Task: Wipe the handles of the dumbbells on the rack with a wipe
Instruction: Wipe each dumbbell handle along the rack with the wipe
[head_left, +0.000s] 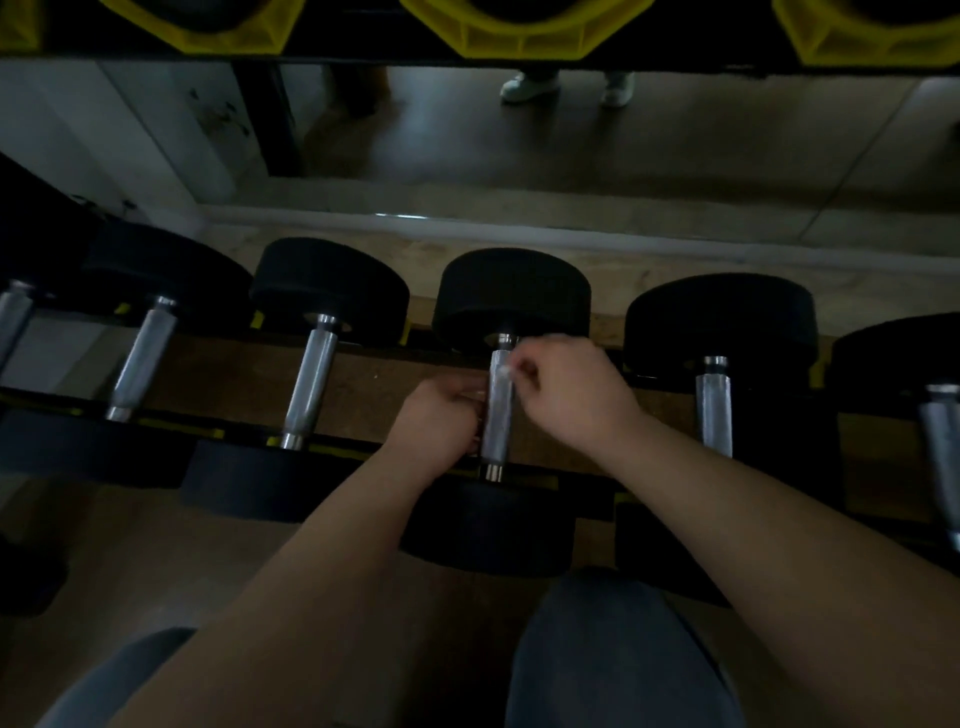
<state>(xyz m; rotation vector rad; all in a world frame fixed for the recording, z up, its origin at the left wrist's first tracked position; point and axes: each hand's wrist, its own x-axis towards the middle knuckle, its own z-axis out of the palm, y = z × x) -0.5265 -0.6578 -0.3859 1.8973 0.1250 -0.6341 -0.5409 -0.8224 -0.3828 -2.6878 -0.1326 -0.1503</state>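
While right hand is pinching tiny white wipe on handle, left hand is sitting curled beside it, grip unclear. Small wipe maybe slipping out; dumbbell maybe rolling, squashing hand.

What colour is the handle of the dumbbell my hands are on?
Silver, bare metal. The handle shows best in the head view, the only one here.

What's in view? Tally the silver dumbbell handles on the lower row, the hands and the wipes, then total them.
Dumbbell handles: 6
Hands: 2
Wipe: 1, only a small white scrap showing
Total: 9
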